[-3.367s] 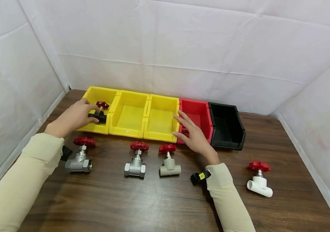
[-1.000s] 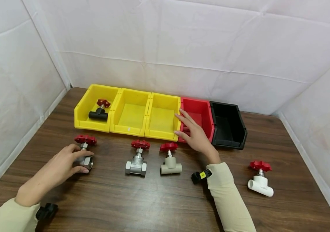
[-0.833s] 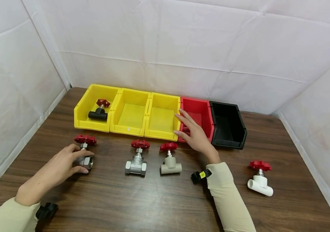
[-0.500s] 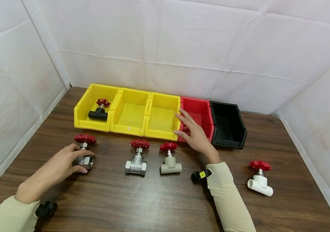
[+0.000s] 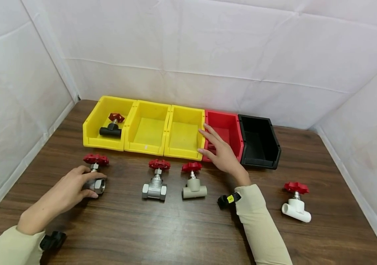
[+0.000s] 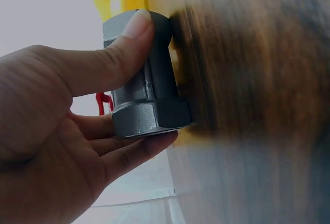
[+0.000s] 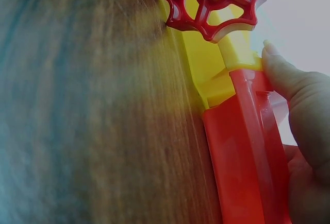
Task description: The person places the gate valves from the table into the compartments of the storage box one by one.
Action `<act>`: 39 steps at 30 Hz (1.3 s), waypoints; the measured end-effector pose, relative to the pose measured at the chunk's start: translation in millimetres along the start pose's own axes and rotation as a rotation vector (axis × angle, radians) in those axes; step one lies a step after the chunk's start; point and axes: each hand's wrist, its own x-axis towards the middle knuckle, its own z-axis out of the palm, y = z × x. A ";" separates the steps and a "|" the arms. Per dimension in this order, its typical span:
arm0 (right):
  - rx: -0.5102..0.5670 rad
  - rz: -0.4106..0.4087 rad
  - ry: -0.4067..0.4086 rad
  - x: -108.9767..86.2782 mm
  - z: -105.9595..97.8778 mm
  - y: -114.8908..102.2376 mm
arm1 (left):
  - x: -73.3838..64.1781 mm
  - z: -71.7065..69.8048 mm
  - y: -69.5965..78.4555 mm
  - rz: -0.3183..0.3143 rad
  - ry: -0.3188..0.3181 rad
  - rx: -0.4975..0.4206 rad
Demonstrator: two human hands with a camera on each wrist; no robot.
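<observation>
My left hand (image 5: 64,189) grips the body of a steel gate valve (image 5: 99,186) with a red handwheel, at the left of the table. In the left wrist view the thumb lies along the grey metal body (image 6: 139,87) with the fingers on its other side; the body is close to the wood. My right hand (image 5: 223,154) lies over the front of the red bin (image 5: 240,156), its fingers stretched toward the edge of the adjoining yellow bin (image 5: 183,156). In the right wrist view the thumb (image 7: 283,72) is right by the bin rims.
A black valve (image 5: 110,130) lies in the leftmost yellow bin (image 5: 103,144). A second yellow bin (image 5: 145,148) and a black bin (image 5: 260,163) complete the row. On the table are another steel valve (image 5: 155,189), a beige valve (image 5: 194,189) and a white valve (image 5: 296,210).
My left hand has left the black valve in the leftmost yellow bin, moved toward the front and taken hold of the steel valve. The right hand has stayed in place.
</observation>
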 end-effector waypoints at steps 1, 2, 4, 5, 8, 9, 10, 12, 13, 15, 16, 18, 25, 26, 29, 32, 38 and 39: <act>0.001 -0.001 -0.001 0.0 0.2 0.0 | -0.4 0.2 -0.2 0.004 0.005 0.001; 0.001 -0.001 -0.003 -0.1 0.3 0.0 | -0.9 0.5 -0.5 0.007 0.010 0.002; 0.005 -0.002 -0.004 -0.2 0.7 -0.1 | -2.0 1.1 -0.8 0.013 0.018 0.004; 0.008 -0.003 -0.004 -0.3 0.8 -0.2 | -2.5 1.3 -0.9 0.016 0.022 0.005; 0.011 0.000 -0.007 -0.3 1.3 0.1 | -3.9 1.9 -1.1 0.020 0.031 0.012; 0.013 -0.001 -0.009 -0.3 1.5 0.2 | -4.2 2.0 -1.2 0.020 0.033 0.015; 0.014 -0.001 -0.011 -0.3 1.6 0.1 | -4.5 2.2 -1.1 0.018 0.033 0.017; 0.009 0.003 -0.013 0.0 1.8 0.3 | -4.9 2.6 -1.2 0.015 0.033 0.022; 0.010 0.002 -0.014 0.1 1.7 0.3 | -5.0 2.9 -1.1 0.014 0.032 0.023; 0.010 0.003 -0.012 0.4 1.5 -0.2 | -5.3 3.5 -1.1 0.012 0.032 0.026; 0.009 0.005 -0.011 0.5 1.2 -0.3 | -5.5 3.7 -1.0 0.010 0.033 0.027; 0.010 0.005 -0.010 0.5 0.9 -0.6 | -5.7 4.0 -0.8 0.008 0.034 0.031; 0.005 0.003 -0.009 -0.3 1.0 -0.5 | -7.1 2.3 0.9 0.009 0.044 0.045; 0.004 0.002 -0.008 -0.4 0.9 -0.5 | -7.1 1.8 1.4 0.013 0.046 0.049; 0.003 -0.002 -0.007 -0.4 0.4 -0.6 | -5.4 0.6 2.7 0.023 0.043 0.058; 0.002 -0.002 -0.008 -0.2 -0.4 -0.4 | -2.0 -0.6 4.4 0.032 0.040 0.064; 0.006 -0.002 -0.012 0.0 -1.3 -0.8 | 5.9 -5.2 9.6 0.050 0.054 0.067; 0.007 -0.001 -0.014 -0.1 -1.6 -1.0 | 7.8 -6.0 10.5 0.056 0.060 0.070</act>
